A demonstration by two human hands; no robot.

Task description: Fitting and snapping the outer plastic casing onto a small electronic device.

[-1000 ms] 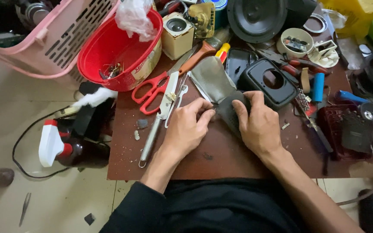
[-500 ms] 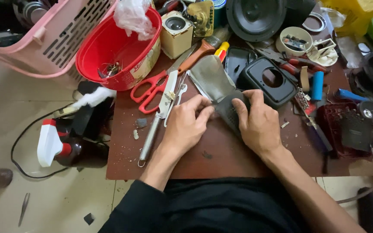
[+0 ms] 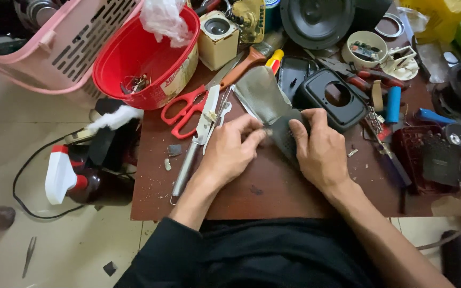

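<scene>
On the floor left of the surface point(image 3: 273, 197) lies a spray bottle point(image 3: 68, 178) with a white and red head, and a pink basket point(image 3: 54, 48) sits beyond it. At the surface's far left corner stands a red bowl point(image 3: 134, 58) holding crumpled plastic, with red-handled scissors point(image 3: 188, 109) just beside it and a long metal tool point(image 3: 193, 149) running toward the near edge. The left hand point(image 3: 228, 152) rests near the middle, fingers curled and pinching the edge of a grey mesh sheet point(image 3: 265, 98). The sheet lies mid-surface, its far end bent upward. The right hand point(image 3: 321, 152) presses flat on the sheet's dark near end, fingers closed on it. Just beyond sits a black speaker housing point(image 3: 332, 98), and toward the right edge lie a blue-handled tool point(image 3: 393, 104) and a dark red tray point(image 3: 428, 157).
</scene>
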